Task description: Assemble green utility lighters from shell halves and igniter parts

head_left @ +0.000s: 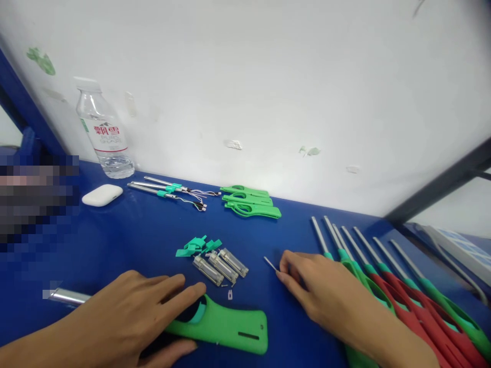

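Observation:
My left hand [153, 312] is closed over a green long-nosed lighter [233, 324], which lies on the blue tabletop with its metal tube [71, 296] pointing left. Part of the handle is hidden under my fingers. To the right, my right hand [318, 281] pinches a thin metal rod [270, 263] between thumb and forefinger, its tip toward the upper left. Between my hands lie three clear fuel tanks [220, 267], a small pale clip [230, 295] and tiny pins. Several teal plastic pieces [197, 246] are heaped just behind the tanks.
Metal tubes with wires [164, 189] and green handle shells [251, 202] lie near the wall. Several red and green lighters [406, 301] are lined up at right, beside my forearm. A water bottle [105, 133] and white case [102, 195] stand at back left.

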`<act>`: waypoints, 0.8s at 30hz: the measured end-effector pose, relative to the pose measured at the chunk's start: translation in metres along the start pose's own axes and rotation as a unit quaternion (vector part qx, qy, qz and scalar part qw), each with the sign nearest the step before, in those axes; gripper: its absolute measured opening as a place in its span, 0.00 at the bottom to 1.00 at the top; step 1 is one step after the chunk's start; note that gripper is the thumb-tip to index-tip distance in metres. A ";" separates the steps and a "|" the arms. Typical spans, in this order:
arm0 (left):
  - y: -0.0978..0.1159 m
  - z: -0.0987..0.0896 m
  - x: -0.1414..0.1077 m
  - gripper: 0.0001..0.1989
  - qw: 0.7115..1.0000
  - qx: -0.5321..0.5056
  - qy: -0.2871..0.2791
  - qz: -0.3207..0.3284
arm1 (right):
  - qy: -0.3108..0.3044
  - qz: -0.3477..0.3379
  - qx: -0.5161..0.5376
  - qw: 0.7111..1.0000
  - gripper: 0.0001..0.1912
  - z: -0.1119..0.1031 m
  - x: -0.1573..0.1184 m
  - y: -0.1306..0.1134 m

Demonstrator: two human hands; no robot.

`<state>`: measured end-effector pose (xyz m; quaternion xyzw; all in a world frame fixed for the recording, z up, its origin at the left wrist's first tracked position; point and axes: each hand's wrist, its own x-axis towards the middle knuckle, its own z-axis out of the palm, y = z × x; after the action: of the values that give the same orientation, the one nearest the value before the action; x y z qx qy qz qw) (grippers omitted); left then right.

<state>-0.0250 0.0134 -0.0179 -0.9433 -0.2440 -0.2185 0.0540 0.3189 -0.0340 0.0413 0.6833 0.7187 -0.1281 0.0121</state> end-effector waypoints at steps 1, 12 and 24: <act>0.000 0.001 -0.001 0.20 1.000 0.002 0.003 -0.002 | -0.004 -0.013 0.006 1.000 0.11 0.000 -0.001 -0.002; 0.003 -0.003 0.001 0.18 0.999 0.039 0.010 0.003 | 0.037 -0.064 0.301 0.951 0.19 -0.017 -0.017 -0.015; 0.002 -0.001 0.001 0.17 0.999 0.032 -0.005 -0.005 | 0.084 -0.066 0.316 0.943 0.10 -0.028 -0.013 -0.006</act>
<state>-0.0232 0.0118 -0.0168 -0.9410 -0.2556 -0.2061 0.0819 0.3181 -0.0411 0.0716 0.6114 0.6833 -0.2912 -0.2729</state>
